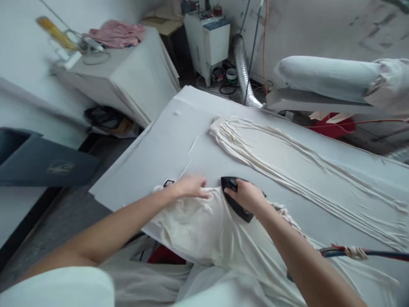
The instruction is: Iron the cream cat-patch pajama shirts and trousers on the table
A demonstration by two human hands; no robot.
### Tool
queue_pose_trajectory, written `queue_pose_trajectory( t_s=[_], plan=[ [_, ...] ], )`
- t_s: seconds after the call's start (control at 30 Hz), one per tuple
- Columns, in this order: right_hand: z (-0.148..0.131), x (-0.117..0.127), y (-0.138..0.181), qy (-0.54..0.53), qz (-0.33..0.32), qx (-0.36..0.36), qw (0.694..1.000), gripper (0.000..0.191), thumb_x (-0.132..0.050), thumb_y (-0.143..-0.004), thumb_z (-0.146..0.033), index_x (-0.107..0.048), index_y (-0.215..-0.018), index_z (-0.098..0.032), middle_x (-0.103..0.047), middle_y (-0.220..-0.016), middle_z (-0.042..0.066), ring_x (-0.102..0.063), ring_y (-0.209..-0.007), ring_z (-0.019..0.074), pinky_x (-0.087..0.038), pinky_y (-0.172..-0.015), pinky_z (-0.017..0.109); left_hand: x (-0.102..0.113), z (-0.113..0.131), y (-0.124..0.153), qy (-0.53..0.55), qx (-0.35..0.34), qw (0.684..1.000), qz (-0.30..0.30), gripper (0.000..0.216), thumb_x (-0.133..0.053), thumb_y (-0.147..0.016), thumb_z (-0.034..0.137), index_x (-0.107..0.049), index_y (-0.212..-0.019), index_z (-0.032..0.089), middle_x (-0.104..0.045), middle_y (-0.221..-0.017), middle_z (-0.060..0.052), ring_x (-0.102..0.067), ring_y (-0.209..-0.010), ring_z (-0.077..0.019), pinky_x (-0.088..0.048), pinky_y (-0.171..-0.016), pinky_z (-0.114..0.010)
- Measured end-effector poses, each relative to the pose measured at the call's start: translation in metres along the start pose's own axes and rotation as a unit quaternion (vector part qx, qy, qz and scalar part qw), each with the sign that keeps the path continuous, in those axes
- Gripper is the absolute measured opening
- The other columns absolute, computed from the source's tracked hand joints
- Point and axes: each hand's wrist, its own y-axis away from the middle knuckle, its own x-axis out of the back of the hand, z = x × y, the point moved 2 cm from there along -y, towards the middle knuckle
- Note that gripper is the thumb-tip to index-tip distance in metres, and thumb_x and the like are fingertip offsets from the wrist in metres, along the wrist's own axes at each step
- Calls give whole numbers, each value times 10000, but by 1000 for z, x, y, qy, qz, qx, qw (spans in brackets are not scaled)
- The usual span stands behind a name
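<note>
The right hand (247,197) grips a black iron (234,200) on the cream garment (204,226). At nine o'clock of it, the left hand (188,186) presses the cloth flat on the white ironing table (179,128). A pink cloth (116,33) lies at eleven o'clock.

Ahead and left of the right hand (247,197) gripping the iron (234,198), bare padded table (179,136) lies open. The left hand (190,186) blocks the near left. Bunched cream fabric (287,162) crosses ahead-right. A cord (358,253) trails behind the grip.
</note>
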Motion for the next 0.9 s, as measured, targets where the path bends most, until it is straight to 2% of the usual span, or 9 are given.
queue_pose_trajectory(
  t_s=[0.1,0.2,0.27,0.37,0.57,0.67,0.73,0.83,0.9],
  plan=[
    [-15,5,4,14,10,-12,1000,535,-431,-946,-668,-656,-1028,-189,-733,-980,132,-688,-893,273,-422,-678,320,22,-84,52,141,158,977,11,343,-833,-600,466,-638,-585,184,-617,-576,-34,-633,-750,-249,-457,-712,-288],
    [-40,-10,22,43,-29,40,998,541,-445,-937,-686,-667,-983,-194,-729,-922,118,-680,-838,260,-416,-660,315,8,-131,107,329,211,919,54,554,-588,-791,692,-721,-762,154,-727,-736,-94,-672,-779,-261,-508,-686,-314],
    [-69,-26,25,51,-59,86,993,482,-495,-926,-648,-677,-976,-205,-736,-924,106,-684,-843,256,-423,-670,310,-17,-137,136,395,199,893,86,602,-614,-763,720,-750,-941,161,-774,-917,-109,-706,-873,-279,-540,-734,-331],
    [-118,-46,10,60,-66,118,989,430,-515,-927,-565,-685,-1039,-187,-745,-1003,126,-697,-914,277,-448,-703,317,-48,-136,163,398,185,881,176,562,-831,-602,553,-750,-1014,179,-777,-1032,-103,-711,-988,-309,-546,-848,-351],
    [-194,-76,19,97,-86,206,970,517,-530,-902,-609,-704,-1096,-163,-744,-1049,152,-701,-950,294,-504,-781,347,-54,-160,171,351,161,905,180,402,-754,-697,495,-751,-916,158,-769,-905,-71,-707,-877,-294,-533,-782,-340],
    [-212,-105,58,134,-140,250,949,468,-529,-909,-558,-720,-1093,-172,-751,-1055,143,-711,-974,295,-523,-805,356,-48,-153,171,335,156,913,176,394,-726,-745,508,-762,-900,147,-753,-839,-59,-689,-814,-268,-517,-744,-320],
    [-202,-118,82,161,-159,266,937,430,-527,-914,-509,-723,-1085,-168,-750,-1077,145,-713,-996,304,-529,-812,369,-50,-128,174,340,99,924,147,423,-701,-787,528,-775,-974,155,-764,-905,-58,-693,-875,-263,-518,-792,-316],
    [-146,-112,107,183,-189,261,929,384,-573,-877,-496,-725,-1034,-180,-755,-1055,140,-715,-976,317,-518,-788,376,-67,-77,186,343,4,928,144,494,-610,-867,607,-764,-1096,198,-743,-1153,-63,-673,-1080,-260,-498,-937,-310],
    [-100,-98,120,162,-200,209,943,383,-603,-853,-542,-710,-989,-200,-760,-985,113,-716,-903,293,-491,-726,341,-86,-54,198,304,62,924,221,530,-623,-855,627,-727,-1152,200,-702,-1250,-96,-638,-1171,-272,-474,-994,-326]
  ],
)
